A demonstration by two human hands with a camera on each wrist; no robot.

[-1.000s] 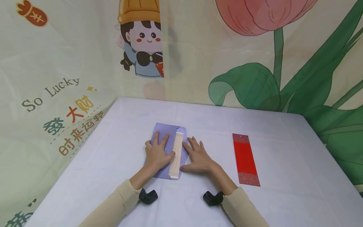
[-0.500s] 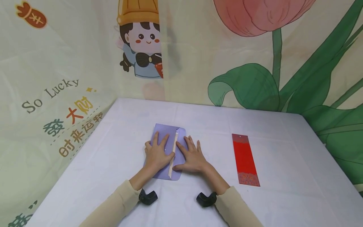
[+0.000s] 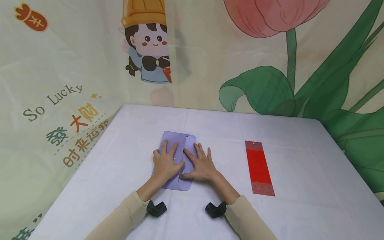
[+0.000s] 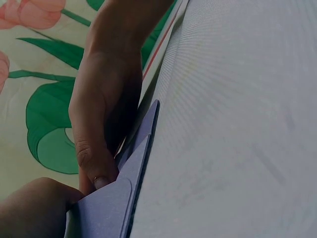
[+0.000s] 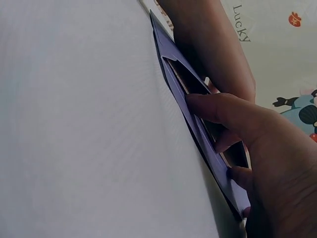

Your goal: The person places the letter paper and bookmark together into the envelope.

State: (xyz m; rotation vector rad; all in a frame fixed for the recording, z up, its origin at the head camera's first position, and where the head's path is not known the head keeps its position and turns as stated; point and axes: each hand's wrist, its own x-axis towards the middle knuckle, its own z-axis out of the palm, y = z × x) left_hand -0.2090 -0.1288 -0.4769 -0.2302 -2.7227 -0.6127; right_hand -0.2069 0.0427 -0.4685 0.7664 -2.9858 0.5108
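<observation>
A purple envelope [image 3: 173, 136] lies flat on the white table, its opening edge running lengthwise toward the right side. My left hand [image 3: 166, 164] rests on its left part with fingers spread. The right hand [image 3: 201, 167] touches the flap side [image 3: 189, 141], its fingertips and thumb at the opening edge. In the right wrist view, the envelope [image 5: 171, 52] gapes a little, and fingers of the right hand [image 5: 277, 144] reach to the opening. The left wrist view has the right thumb [image 4: 94, 153] coming down on the envelope [image 4: 104, 208]. The pale strip is hidden from the head view.
To the right lies a long red card [image 3: 259, 168] with a small hole at its top and patterned ends. A white cloth [image 3: 306, 180] covers the table. Printed curtains [image 3: 201, 66] hang behind and to the left.
The right hand has moved left across the flap side, and the pale strip has slid left into the envelope, out of the head view. My left hand stays on the envelope.
</observation>
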